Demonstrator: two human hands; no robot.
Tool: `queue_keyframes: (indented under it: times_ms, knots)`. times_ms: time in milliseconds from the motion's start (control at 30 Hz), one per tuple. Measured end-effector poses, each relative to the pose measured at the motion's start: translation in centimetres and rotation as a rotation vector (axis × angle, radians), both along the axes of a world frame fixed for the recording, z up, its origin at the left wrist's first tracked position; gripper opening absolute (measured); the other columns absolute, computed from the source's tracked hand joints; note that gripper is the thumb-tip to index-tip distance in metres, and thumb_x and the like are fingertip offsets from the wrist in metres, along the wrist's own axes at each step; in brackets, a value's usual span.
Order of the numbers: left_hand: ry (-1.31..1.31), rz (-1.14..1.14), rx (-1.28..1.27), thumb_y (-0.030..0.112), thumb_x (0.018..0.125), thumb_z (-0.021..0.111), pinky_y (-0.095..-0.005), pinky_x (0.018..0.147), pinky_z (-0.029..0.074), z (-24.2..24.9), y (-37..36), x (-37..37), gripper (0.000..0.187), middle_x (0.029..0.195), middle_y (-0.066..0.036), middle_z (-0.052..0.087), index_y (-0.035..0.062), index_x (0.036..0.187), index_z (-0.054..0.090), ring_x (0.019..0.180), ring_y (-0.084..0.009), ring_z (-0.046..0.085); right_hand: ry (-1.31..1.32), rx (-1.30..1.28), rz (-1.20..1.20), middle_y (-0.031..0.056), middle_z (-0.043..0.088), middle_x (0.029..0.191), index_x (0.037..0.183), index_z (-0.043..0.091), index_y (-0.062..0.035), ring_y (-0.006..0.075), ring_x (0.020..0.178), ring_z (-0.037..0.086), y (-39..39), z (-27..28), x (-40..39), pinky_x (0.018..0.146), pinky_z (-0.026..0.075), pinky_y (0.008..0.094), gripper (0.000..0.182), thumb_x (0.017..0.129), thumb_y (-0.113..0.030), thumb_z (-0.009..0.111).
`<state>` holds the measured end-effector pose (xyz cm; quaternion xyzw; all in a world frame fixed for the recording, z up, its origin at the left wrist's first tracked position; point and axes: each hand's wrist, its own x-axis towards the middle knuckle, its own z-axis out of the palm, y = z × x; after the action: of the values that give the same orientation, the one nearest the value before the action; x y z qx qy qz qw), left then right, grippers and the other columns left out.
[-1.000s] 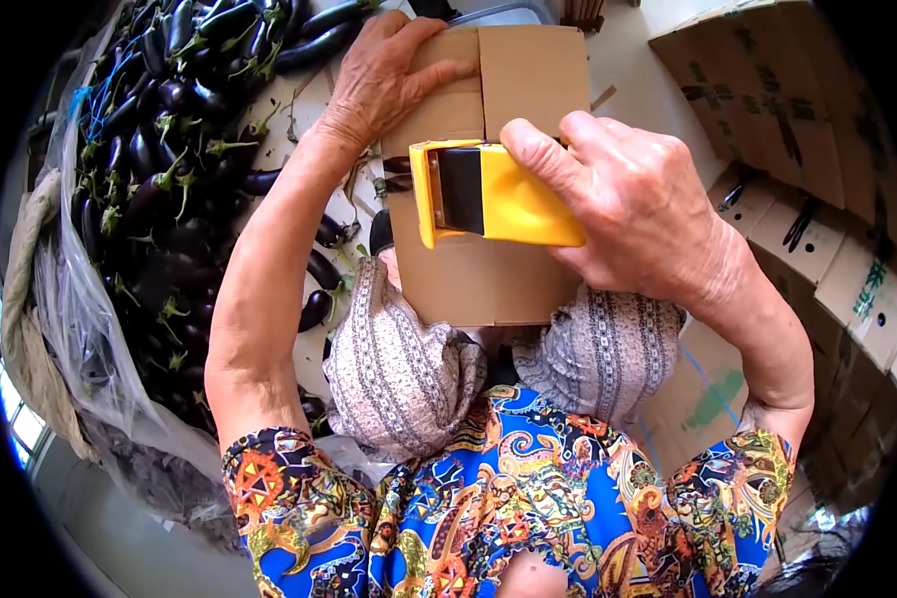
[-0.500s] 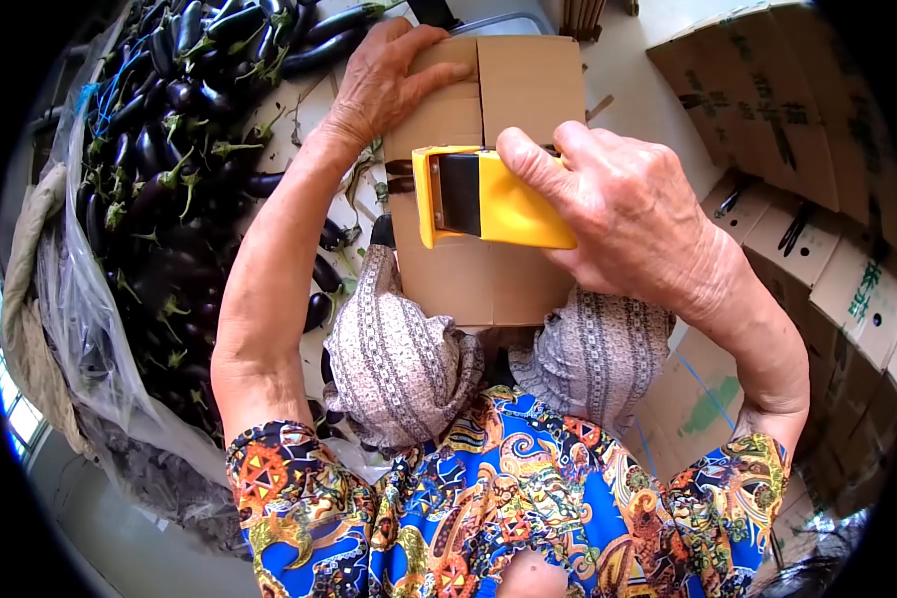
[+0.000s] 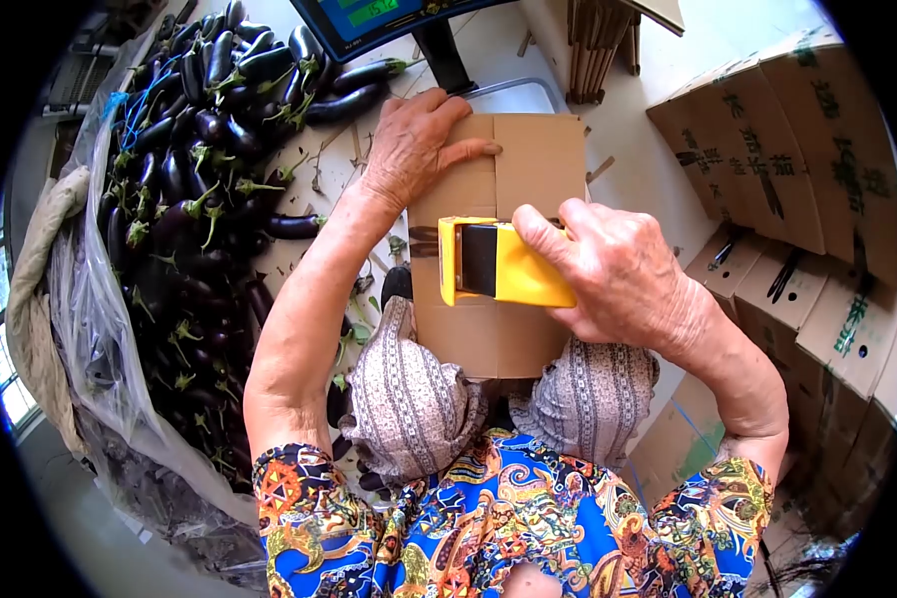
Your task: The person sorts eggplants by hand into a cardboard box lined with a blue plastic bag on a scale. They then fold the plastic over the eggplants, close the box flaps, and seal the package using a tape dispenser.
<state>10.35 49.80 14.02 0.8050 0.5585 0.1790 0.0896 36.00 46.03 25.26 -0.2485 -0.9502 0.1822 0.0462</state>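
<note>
A closed cardboard box lies before my knees, its flaps meeting along a middle seam. My left hand grips its far left corner, thumb stretched across the flap and fingers at the far edge. Over the middle of the box, my right hand is closed around a yellow tape dispenser with a black part inside its open end. The dispenser lies crosswise over the seam, its open end pointing left. My right fingertips are mostly hidden behind it.
Dark eggplants lie heaped at the left beside clear plastic sheeting. Ahead stand a digital scale display and a metal tray. Printed cartons are stacked at the right. Flattened cardboard leans at the back.
The view has tilted up, so the scale display now shows at the top. Both hands keep nearly the same places on and over the box.
</note>
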Motion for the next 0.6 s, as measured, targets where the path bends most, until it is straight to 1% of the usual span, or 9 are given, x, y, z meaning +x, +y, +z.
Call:
queue_keyframes:
  times_ms: [67, 167, 267, 300, 400, 433, 600]
  knots:
    - [0.029, -0.001, -0.024, 0.051, 0.084, 0.067, -0.0394, 0.093, 0.040, 0.5, -0.1, 0.0, 0.053, 0.106, -0.010, 0.063, 0.0065, 0.112, 0.066, 0.099, -0.0279, 0.059, -0.012, -0.003, -0.001, 0.0137, 0.057, 0.088, 0.128, 0.051, -0.0036, 0.0280, 0.076, 0.064, 0.1, 0.2, -0.1, 0.064, 0.054, 0.0370, 0.068, 0.070, -0.025, 0.080]
    - [0.002, -0.036, 0.034, 0.051, 0.086, 0.065, -0.0407, 0.099, 0.037, -0.1, -0.6, 0.5, 0.056, 0.112, -0.012, 0.064, 0.0057, 0.118, 0.063, 0.106, -0.0282, 0.059, 0.000, -0.014, -0.007, 0.0133, 0.056, 0.087, 0.128, 0.052, -0.0038, 0.0271, 0.075, 0.064, -0.4, 0.1, 0.1, 0.064, 0.054, 0.0367, 0.068, 0.070, -0.024, 0.080]
    - [0.114, -0.040, 0.031, 0.050, 0.087, 0.063, -0.0412, 0.102, 0.034, 1.5, -0.8, 2.6, 0.059, 0.117, -0.015, 0.064, 0.0055, 0.125, 0.059, 0.111, -0.0296, 0.058, 0.016, -0.014, -0.008, 0.0127, 0.056, 0.087, 0.127, 0.052, -0.0042, 0.0266, 0.075, 0.063, -0.3, 0.1, 0.2, 0.064, 0.054, 0.0367, 0.067, 0.069, -0.022, 0.080]
    - [0.117, -0.064, 0.092, 0.052, 0.087, 0.062, -0.0413, 0.098, 0.039, 1.2, -0.5, 3.5, 0.057, 0.110, -0.014, 0.064, 0.0057, 0.121, 0.059, 0.107, -0.0297, 0.059, 0.011, -0.022, -0.008, 0.0126, 0.055, 0.086, 0.127, 0.052, -0.0043, 0.0267, 0.075, 0.063, -0.2, 0.2, 0.2, 0.064, 0.054, 0.0367, 0.067, 0.069, -0.021, 0.080]
    - [0.205, -0.060, 0.012, 0.057, 0.086, 0.061, -0.0403, 0.088, 0.045, 0.6, 0.3, 4.0, 0.054, 0.099, -0.013, 0.063, 0.0068, 0.108, 0.060, 0.097, -0.0294, 0.061, -0.004, -0.031, -0.012, 0.0124, 0.055, 0.086, 0.127, 0.052, -0.0046, 0.0272, 0.074, 0.063, -0.5, 0.3, -0.2, 0.064, 0.053, 0.0372, 0.066, 0.069, -0.019, 0.080]
    - [0.214, -0.075, 0.094, 0.061, 0.085, 0.060, -0.0397, 0.077, 0.049, 0.1, 0.7, 3.9, 0.054, 0.090, -0.011, 0.060, 0.0083, 0.098, 0.059, 0.087, -0.0284, 0.062, -0.009, -0.028, -0.007, 0.0123, 0.054, 0.086, 0.127, 0.051, -0.0046, 0.0274, 0.075, 0.063, -0.5, 0.5, -0.3, 0.065, 0.053, 0.0373, 0.066, 0.069, -0.019, 0.080]
    - [0.191, -0.092, 0.175, 0.060, 0.085, 0.060, -0.0390, 0.075, 0.049, -0.9, 1.0, 3.7, 0.053, 0.088, -0.011, 0.060, 0.0083, 0.097, 0.059, 0.084, -0.0281, 0.062, -0.075, -0.033, 0.004, 0.0133, 0.054, 0.086, 0.128, 0.049, -0.0048, 0.0289, 0.075, 0.063, 0.0, 0.7, 0.4, 0.065, 0.053, 0.0383, 0.068, 0.068, -0.018, 0.079]
